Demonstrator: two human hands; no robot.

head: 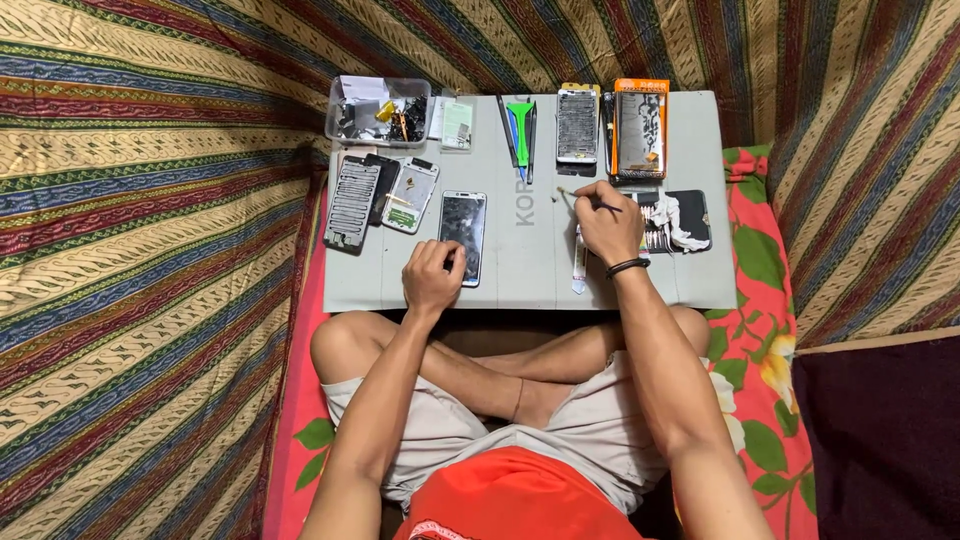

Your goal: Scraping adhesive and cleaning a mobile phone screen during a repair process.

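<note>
My left hand (432, 276) rests on the lower end of a dark smartphone (463, 235) that lies flat on a grey work mat (530, 255). My right hand (607, 222) is closed around a thin stick-like tool (588, 199) whose tip points left toward a tiny part (556, 198) on the mat. A black band circles my right wrist. A slim clear tube or strip (579, 268) lies just left of that wrist.
A clear box of small parts (378, 110) stands at the mat's far left. Phone frames and panels (380, 195) lie on the left, green pry tools (520, 130) and two more phone bodies (610, 125) at the back, a dark phone with white paper (680, 220) on the right.
</note>
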